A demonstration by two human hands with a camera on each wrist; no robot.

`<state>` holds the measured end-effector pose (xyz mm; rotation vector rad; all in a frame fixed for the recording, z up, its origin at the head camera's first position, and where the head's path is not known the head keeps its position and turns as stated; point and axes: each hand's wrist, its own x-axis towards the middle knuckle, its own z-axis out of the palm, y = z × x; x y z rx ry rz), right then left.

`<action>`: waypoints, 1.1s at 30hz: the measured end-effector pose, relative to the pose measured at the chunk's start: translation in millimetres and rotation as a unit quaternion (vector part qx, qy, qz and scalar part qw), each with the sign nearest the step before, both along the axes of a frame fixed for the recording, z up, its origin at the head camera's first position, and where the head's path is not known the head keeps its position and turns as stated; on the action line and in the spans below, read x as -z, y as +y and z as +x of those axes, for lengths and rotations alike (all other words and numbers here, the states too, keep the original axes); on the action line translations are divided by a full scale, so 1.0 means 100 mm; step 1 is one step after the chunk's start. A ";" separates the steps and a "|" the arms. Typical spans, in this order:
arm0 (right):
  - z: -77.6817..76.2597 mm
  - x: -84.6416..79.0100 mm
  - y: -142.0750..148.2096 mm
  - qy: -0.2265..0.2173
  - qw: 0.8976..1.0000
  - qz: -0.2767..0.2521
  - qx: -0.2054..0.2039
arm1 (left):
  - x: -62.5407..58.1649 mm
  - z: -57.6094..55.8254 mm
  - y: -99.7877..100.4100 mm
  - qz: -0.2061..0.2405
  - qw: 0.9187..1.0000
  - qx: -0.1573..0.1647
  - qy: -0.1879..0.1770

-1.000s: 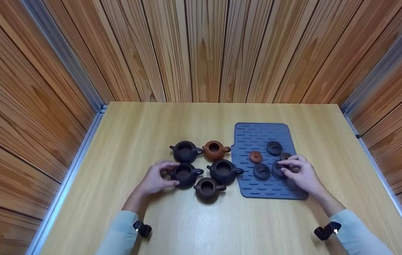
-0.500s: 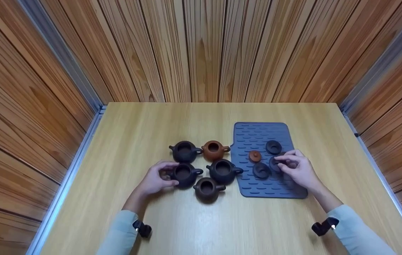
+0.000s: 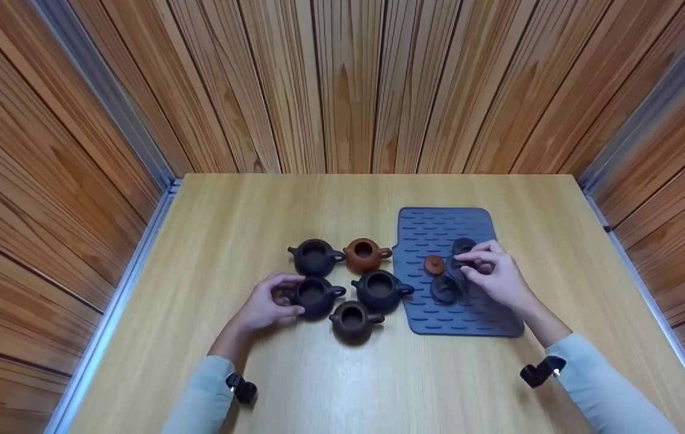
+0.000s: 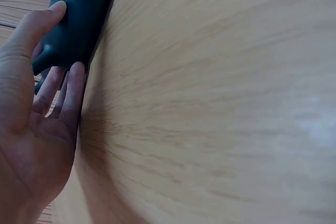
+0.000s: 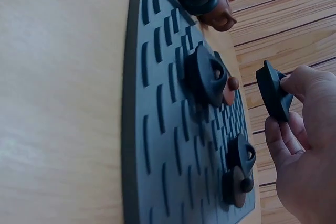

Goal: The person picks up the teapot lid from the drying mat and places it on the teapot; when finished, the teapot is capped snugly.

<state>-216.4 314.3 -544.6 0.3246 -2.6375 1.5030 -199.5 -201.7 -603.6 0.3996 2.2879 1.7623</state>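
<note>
My left hand [image 3: 264,305] grips the spout side of a black teapot [image 3: 318,311], thumb on one side and fingers on the other; its opening is bare. In the left wrist view the teapot [image 4: 81,22] stands on the table between thumb and fingertips. My right hand [image 3: 502,277] pinches a black teapot lid [image 5: 272,93], raised over the grey mat [image 3: 469,322]. On that mat lie a black lid [image 3: 446,292], a reddish-brown lid [image 3: 435,265] and another dark lid [image 3: 462,245]. The right wrist view also shows a brown lid [image 5: 239,186], hidden behind my hand in the head view.
Lidless teapots stand close around the held one: a black teapot [image 3: 313,266] behind it, a reddish-brown teapot [image 3: 365,264] behind right, a black teapot [image 3: 383,302] to its right and a brown teapot [image 3: 354,333] in front. Wood-panelled walls [image 3: 342,90] enclose the table [image 3: 258,211].
My right hand has lifted the black lid from the mat's right part and carried it left and slightly away from me. The left hand has stayed at its teapot.
</note>
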 end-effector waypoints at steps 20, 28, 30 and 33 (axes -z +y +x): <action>-0.17 -0.23 -0.30 -0.006 0.999 -0.034 -0.016 | 0.01 0.02 0.00 0.017 1.000 -0.002 -0.009; -0.20 -0.28 -0.46 0.000 0.999 -0.031 -0.029 | 0.03 0.01 0.00 0.013 1.000 0.000 -0.007; -0.22 -0.28 -0.51 -0.001 0.999 -0.033 -0.033 | 0.02 0.01 0.00 0.011 1.000 -0.001 -0.009; -0.23 -0.27 -0.57 -0.004 0.998 -0.039 -0.040 | 0.02 0.00 0.00 0.005 1.000 -0.004 -0.014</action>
